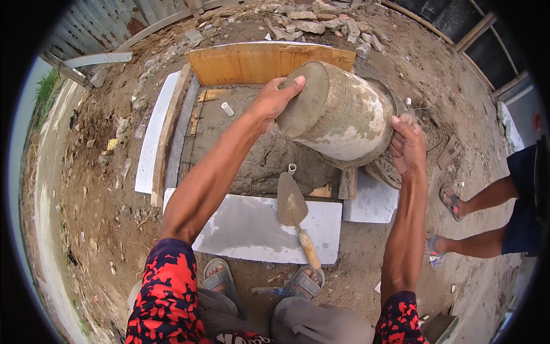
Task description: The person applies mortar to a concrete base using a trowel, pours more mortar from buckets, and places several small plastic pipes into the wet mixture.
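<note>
A mortar-crusted bucket point(349, 112) is tipped on its side between my hands, its round base to the left and its mouth to the right. My left hand point(275, 100) grips the base edge, thumb lying on the flat bottom. At the rim, my right hand point(408, 143) is closed around the edge. Below the bucket, wet grey concrete point(252, 155) fills a rectangular form, with two short white pipes point(227, 109) standing out of it. A pointed trowel point(292, 200) with a wooden handle rests across the white block at the near side.
An orange-brown board point(258, 62) walls the form's far side; a timber plank point(170, 135) and white panel flank its left. A white block point(258, 226) lies before my feet. Another person's legs point(481, 198) stand at right. Rubble point(321, 26) covers the far ground, near corrugated sheeting point(103, 26).
</note>
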Motion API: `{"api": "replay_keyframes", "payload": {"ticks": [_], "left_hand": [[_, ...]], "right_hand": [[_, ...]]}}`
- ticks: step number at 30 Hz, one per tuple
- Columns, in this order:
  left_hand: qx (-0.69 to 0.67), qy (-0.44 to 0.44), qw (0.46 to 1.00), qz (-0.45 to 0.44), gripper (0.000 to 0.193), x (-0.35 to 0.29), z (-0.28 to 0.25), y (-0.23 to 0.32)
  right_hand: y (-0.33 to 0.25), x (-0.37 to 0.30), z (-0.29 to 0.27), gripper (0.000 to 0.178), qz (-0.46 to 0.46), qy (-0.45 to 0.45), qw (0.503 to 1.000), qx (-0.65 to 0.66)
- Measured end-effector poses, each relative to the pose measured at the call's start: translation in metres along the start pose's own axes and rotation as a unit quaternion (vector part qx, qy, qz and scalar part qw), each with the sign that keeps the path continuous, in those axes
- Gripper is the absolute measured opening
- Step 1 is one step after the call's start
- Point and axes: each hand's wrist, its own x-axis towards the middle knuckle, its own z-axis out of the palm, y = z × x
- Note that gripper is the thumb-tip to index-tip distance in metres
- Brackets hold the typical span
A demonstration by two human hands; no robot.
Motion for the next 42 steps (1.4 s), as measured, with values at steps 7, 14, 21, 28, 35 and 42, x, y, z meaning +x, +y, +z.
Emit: {"api": "replay_keyframes", "payload": {"ticks": [7,14,21,28,35,42], "left_hand": [[-0.005,0.012,0.999,-0.037,0.086,-0.035,0.004,-0.031],[0.018,0.046,0.998,0.029,0.091,-0.029,-0.004,-0.002],[0.06,0.042,0.992,0.1,0.095,-0.031,-0.012,0.032],[-0.002,0.034,0.998,0.06,0.091,-0.046,-0.026,-0.004],[0.002,0.037,0.999,0.022,0.092,-0.064,-0.002,-0.012],[-0.178,-0.027,0.982,0.057,0.076,-0.041,-0.028,-0.041]], "right_hand": [[0.042,0.0,-0.003,0.027,0.02,0.028,0.997,-0.062],[0.03,-0.026,0.016,0.027,-0.011,0.045,0.998,-0.03],[0.015,-0.028,0.049,0.028,-0.064,0.066,0.995,-0.044],[0.032,-0.043,0.056,0.026,-0.042,0.083,0.992,-0.082],[0.035,-0.051,0.027,0.024,-0.04,0.078,0.993,-0.083],[-0.025,-0.047,0.068,0.021,-0.078,-0.007,0.99,-0.113]]}}
